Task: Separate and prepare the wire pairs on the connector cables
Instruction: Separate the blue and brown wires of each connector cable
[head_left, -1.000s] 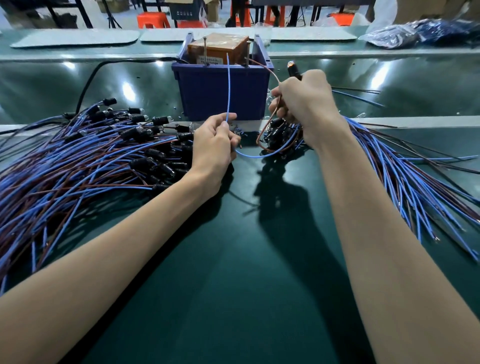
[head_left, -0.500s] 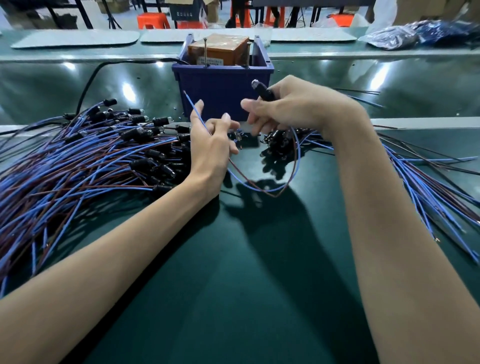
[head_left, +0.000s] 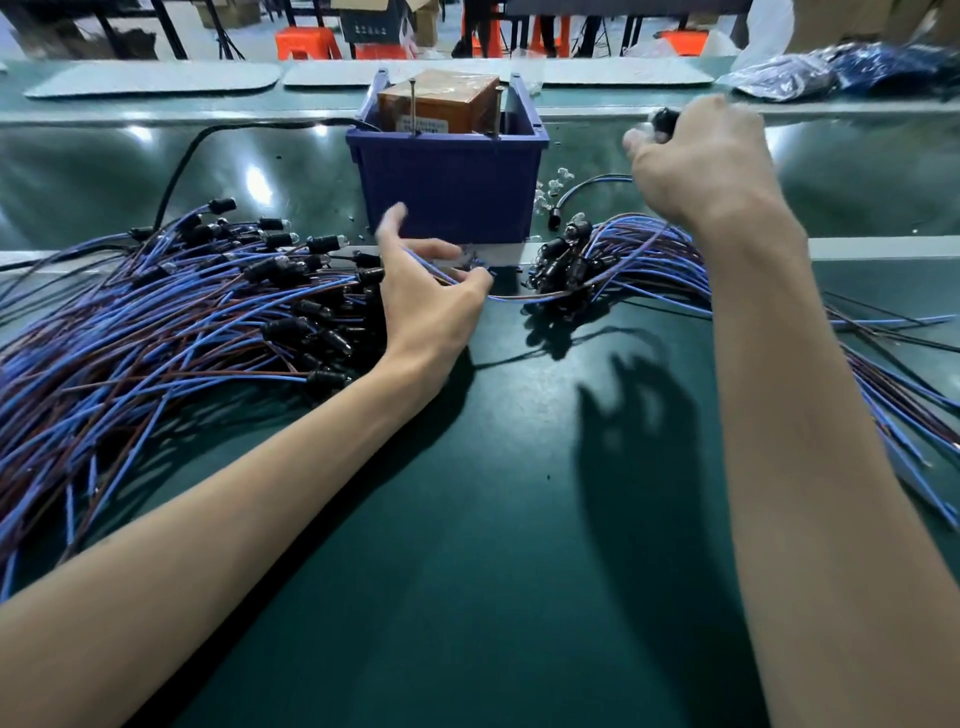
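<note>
The right hand (head_left: 701, 156) is raised over the far right of the green surface (head_left: 467, 519), its fingers curled round a black connector (head_left: 665, 118); motion blur hides the exact grip. The left hand (head_left: 431, 301) sits low in front of the blue bin (head_left: 447, 182). Its thumb and fingers pinch a blue-and-brown wire pair (head_left: 524, 298) near the free ends, while the forefinger is lifted and blurred. From that pinch the pair runs rightward along the surface toward the right heap (head_left: 649, 244) of cables, so its long axis lies roughly left to right between the two hands. Whether this pair belongs to the connector in the right hand cannot be told, since the run is lost among the heap. The left heap (head_left: 156, 322), connectors pointing toward the middle, lies just beside the left hand on its outer side. The left hand is plainly the nearer one to the wire ends, so parting the two strands would seem to fall to it, with the right hand steadying the connector end.
</note>
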